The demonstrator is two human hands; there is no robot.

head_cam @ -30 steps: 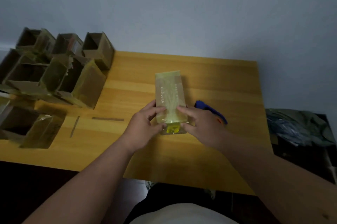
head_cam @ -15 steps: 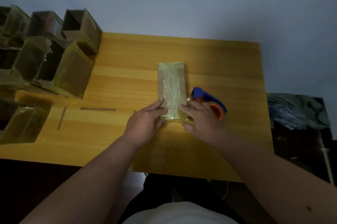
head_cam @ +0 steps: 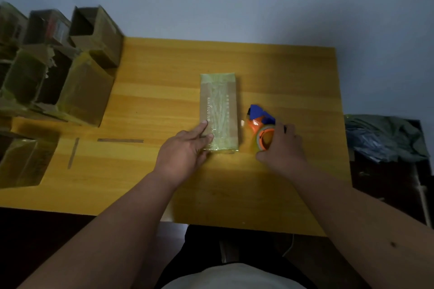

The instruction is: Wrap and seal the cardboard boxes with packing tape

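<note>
The left hand (head_cam: 185, 150) presses flat, fingers straight, on the taped box (head_cam: 219, 112). Just right of the box, the right hand (head_cam: 283, 145) grips the tape dispenser (head_cam: 260, 126) on the tabletop (head_cam: 152, 100).

Head cam only: looks fwd and steeply down, close over table (head_cam: 164, 194).

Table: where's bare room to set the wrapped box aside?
Free: the far strip of the table beyond the wrapped box, and the near strip between both forearms and the front edge. Crowded: the left side, with stacked open cartons; right of the box, the right hand grips the tape dispenser. The left hand rests on the box.
</note>
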